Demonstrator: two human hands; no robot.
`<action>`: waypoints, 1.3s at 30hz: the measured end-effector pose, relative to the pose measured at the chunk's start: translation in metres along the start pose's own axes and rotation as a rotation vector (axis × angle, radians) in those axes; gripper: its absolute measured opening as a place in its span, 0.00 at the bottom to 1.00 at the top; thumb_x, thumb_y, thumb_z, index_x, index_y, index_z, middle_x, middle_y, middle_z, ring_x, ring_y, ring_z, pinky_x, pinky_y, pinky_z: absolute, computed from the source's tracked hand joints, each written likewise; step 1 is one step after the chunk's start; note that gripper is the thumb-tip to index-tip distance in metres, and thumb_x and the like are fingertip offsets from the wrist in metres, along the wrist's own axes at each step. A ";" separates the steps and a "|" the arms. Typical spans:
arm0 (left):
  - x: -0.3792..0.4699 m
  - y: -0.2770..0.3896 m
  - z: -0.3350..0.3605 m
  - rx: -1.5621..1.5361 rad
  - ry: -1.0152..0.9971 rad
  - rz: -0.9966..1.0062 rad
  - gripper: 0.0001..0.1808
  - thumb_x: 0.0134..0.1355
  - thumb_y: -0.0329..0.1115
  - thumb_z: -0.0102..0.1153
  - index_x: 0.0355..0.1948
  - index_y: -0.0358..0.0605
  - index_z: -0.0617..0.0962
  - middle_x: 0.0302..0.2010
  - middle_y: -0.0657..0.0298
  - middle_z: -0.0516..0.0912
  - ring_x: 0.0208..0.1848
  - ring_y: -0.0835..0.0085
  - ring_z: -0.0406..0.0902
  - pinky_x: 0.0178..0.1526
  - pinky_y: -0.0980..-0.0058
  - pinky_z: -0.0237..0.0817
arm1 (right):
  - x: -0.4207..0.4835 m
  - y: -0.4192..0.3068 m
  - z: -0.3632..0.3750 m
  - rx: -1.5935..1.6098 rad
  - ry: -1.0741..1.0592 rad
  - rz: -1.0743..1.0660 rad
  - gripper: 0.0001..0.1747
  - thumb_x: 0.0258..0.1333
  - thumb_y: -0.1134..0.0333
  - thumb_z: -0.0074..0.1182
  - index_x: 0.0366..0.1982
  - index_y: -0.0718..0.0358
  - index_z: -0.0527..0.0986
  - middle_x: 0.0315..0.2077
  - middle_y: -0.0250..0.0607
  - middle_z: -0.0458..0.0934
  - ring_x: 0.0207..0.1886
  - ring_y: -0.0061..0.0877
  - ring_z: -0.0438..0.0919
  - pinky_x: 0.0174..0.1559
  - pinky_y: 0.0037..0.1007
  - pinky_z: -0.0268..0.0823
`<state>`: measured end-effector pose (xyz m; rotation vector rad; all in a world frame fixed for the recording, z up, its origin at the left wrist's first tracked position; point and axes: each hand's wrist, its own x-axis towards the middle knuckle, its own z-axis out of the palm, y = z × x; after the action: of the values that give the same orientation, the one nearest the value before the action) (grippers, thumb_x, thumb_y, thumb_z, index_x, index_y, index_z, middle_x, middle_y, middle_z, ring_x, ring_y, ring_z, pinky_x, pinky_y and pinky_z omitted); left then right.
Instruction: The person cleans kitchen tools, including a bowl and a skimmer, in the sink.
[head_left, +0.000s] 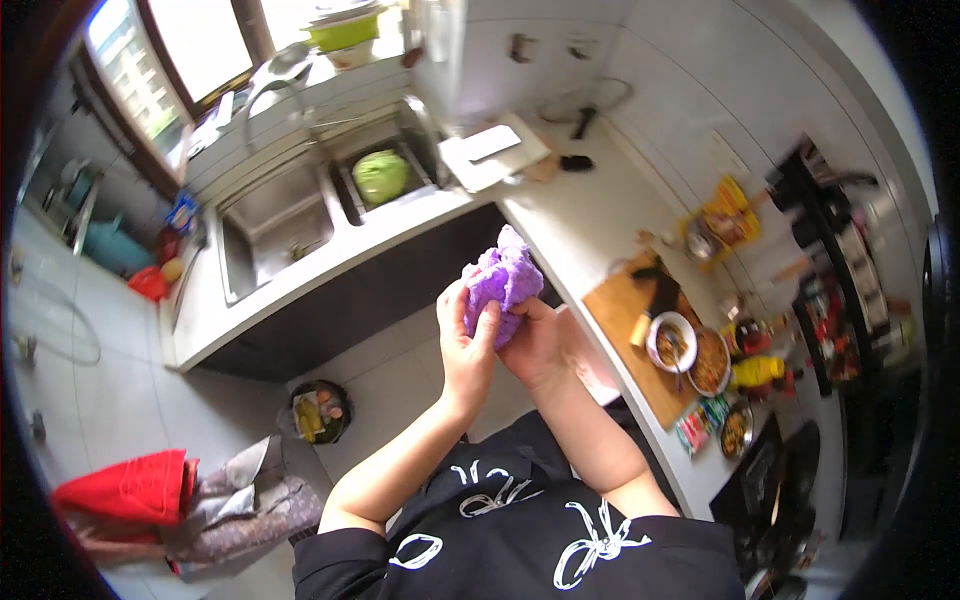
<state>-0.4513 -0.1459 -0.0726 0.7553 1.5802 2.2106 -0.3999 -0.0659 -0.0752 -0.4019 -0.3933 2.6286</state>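
Note:
A bunched purple cloth (504, 283) is held up in both hands, in front of my body and above the floor by the counter corner. My left hand (466, 337) grips it from the left side, thumb pressed on its near face. On the right side, my right hand (534, 341) holds its lower part, the fingers partly hidden by the cloth. Beyond the hands, a green cabbage (380, 177) sits in the right basin of the steel sink (277, 217).
On the right counter, a wooden cutting board (611, 300) carries a cleaver (663, 300), a white bowl (671, 342) and a dish of food (709, 362). A waste bin (321, 411) stands on the floor. A white board (495, 161) lies right of the sink.

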 end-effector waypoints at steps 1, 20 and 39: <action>0.009 0.002 -0.017 0.014 0.043 0.013 0.20 0.60 0.32 0.52 0.53 0.41 0.69 0.53 0.57 0.65 0.59 0.66 0.61 0.61 0.70 0.51 | 0.017 0.015 0.009 0.008 -0.025 0.064 0.21 0.43 0.75 0.43 0.45 0.65 0.69 0.41 0.39 0.74 0.47 0.30 0.73 0.54 0.33 0.64; 0.287 -0.077 -0.205 0.302 0.565 -0.089 0.33 0.61 0.32 0.52 0.65 0.47 0.54 0.59 0.54 0.61 0.58 0.66 0.61 0.61 0.69 0.53 | 0.370 0.163 0.081 -0.246 -0.040 0.363 0.24 0.52 0.77 0.39 0.54 0.63 0.63 0.47 0.42 0.71 0.48 0.30 0.72 0.53 0.32 0.66; 0.443 -0.164 -0.392 -0.362 0.724 -0.559 0.18 0.58 0.31 0.48 0.49 0.42 0.65 0.44 0.59 0.74 0.43 0.72 0.75 0.44 0.72 0.69 | 0.570 0.276 0.100 -0.733 0.278 0.590 0.17 0.58 0.55 0.47 0.43 0.57 0.72 0.37 0.35 0.74 0.42 0.23 0.70 0.46 0.30 0.60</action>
<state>-1.0471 -0.1535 -0.2215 -0.5917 1.3394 2.3093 -1.0292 -0.0553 -0.1981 -1.2646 -1.3131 2.8107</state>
